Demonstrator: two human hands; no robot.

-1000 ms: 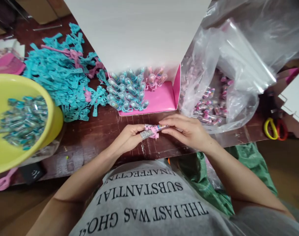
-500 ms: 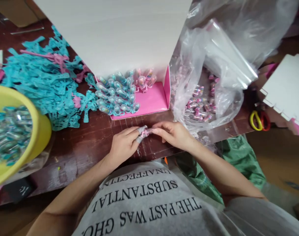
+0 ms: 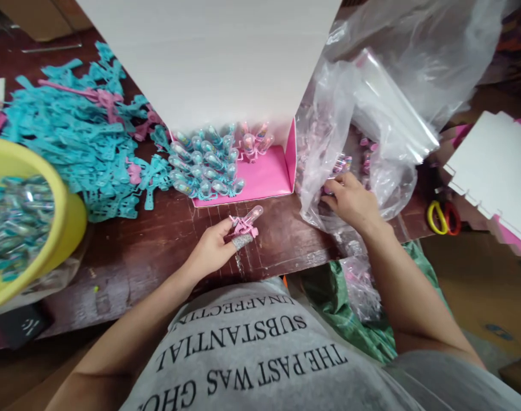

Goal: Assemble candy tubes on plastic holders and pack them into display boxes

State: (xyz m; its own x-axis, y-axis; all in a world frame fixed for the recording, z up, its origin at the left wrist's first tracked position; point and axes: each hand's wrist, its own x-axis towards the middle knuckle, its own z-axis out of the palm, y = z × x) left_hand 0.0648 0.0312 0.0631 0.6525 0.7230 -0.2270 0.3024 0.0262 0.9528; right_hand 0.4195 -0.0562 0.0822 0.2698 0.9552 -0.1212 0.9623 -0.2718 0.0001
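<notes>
Between the thumb and fingers of my left hand point(image 3: 213, 245) is a pink plastic piece with a clear rounded capsule point(image 3: 254, 214) on it; grey tape wraps some of those fingertips. My right hand point(image 3: 352, 200) reaches into the mouth of a clear plastic bag point(image 3: 382, 197) of small pink capsules, its fingers bent down among them. What those fingertips hold, if anything, is hidden. Just beyond my left hand stands a white and pink display box point(image 3: 266, 178), with teal capsule pieces point(image 3: 209, 160) in rows at its left and several pink ones point(image 3: 257, 141) at the back.
A heap of teal plastic pieces point(image 3: 76, 137) with a few pink ones covers the table's left. The yellow bucket point(image 3: 72, 211) of teal capsules is nearer me. At right lie yellow and red-handled scissors point(image 3: 437, 218) and flat white card point(image 3: 491, 165).
My right hand has left the pink piece and moved right into the plastic bag. My left hand keeps the piece, its capsule now in plain view.
</notes>
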